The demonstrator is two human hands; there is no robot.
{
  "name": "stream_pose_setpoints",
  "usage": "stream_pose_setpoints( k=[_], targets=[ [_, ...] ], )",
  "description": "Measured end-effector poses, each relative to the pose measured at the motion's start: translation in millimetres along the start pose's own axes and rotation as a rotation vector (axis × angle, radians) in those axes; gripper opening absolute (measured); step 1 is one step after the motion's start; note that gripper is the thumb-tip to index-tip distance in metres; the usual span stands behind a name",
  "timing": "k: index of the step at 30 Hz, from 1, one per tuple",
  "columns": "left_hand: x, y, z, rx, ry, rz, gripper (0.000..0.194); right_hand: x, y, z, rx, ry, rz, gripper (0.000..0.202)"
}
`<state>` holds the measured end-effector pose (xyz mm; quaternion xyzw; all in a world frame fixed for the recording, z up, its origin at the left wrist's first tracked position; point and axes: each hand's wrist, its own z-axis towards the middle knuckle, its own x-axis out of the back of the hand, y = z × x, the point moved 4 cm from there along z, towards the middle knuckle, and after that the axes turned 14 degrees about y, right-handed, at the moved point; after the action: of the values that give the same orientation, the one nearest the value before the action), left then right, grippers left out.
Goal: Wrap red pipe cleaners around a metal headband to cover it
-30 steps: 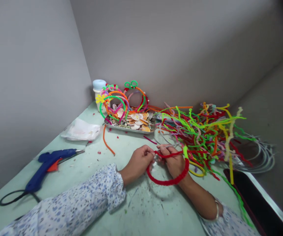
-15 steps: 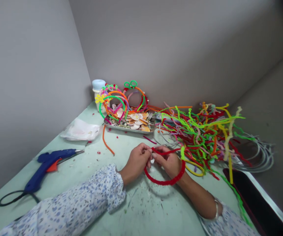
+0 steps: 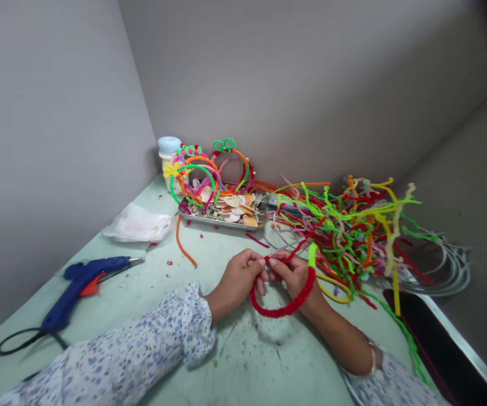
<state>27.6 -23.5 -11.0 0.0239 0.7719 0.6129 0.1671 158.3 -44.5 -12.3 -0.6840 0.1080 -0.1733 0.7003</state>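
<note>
Above the middle of the pale green table, a red headband [image 3: 282, 311] wrapped in fuzzy pipe cleaner hangs in a curve below my hands, with a lime green section [image 3: 312, 255] at its right end. My left hand [image 3: 240, 276] is closed, thumb and fingers pinching the red band's left end. Close beside it, my right hand [image 3: 293, 276] is closed too, its thumb and finger gripping a red pipe cleaner [image 3: 305, 241] at that same end. The loose tail of this pipe cleaner sticks out up and to the right. Fingers partly hide the wrapped spot.
A glue gun [image 3: 84, 285] lies left, near a plastic bag [image 3: 139, 224]. Behind stand a metal tray [image 3: 226, 224] of shells, finished headbands [image 3: 203, 163] and a blue-lidded jar [image 3: 169, 148]. At right are a pipe cleaner heap [image 3: 345, 225], grey wire hoops [image 3: 455, 276] and a dark flat object [image 3: 429, 338].
The red pipe cleaner's tail has swung from nearly level to pointing up and right. My fingers have shifted slightly at the band's end, and the band has tilted a little.
</note>
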Motion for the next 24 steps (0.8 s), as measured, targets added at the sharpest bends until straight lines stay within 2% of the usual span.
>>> stream_pose_setpoints(
  k=[8,13,20,24],
  targets=[
    [-0.6,-3.2,0.8,0.123,-0.021,-0.102,0.016,1.6,-5.8,-1.0,-0.041,-0.043,0.031,0.026],
    [-1.6,2.1,-0.8,0.194,-0.010,-0.110,0.018,2.7,-4.0,0.3,-0.016,-0.038,0.072,0.026],
    [-1.1,2.5,-0.8,0.206,-0.164,-0.214,0.021,3.6,-2.6,-0.6,-0.011,-0.068,0.109,0.023],
    [0.2,-2.2,2.1,0.264,-0.206,-0.240,0.018,5.2,2.1,0.2,-0.015,-0.103,0.149,0.020]
  ],
)
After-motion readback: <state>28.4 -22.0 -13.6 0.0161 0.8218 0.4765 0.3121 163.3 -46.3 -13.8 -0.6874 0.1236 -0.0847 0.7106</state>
